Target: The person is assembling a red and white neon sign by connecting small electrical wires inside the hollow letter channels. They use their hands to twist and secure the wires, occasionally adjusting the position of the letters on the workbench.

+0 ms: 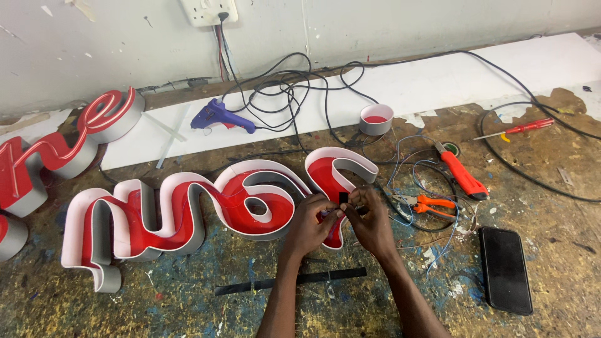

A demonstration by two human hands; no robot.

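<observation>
Both hands met over the right end of the red script sign letter (219, 206) lying on the workbench (156, 294). The left hand (311, 226) and right hand (374, 222) were closed in a pinch on a small black tape piece (343, 198). It appeared light, limp and sticky, best held by its edges.

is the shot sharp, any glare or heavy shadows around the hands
Head view: mostly sharp, evenly lit, soft shadows only; the left hand and right hand are slightly soft where they pinch a small black piece over the red sign letters; no strong glare, just a dull sheen on the phone.
</observation>
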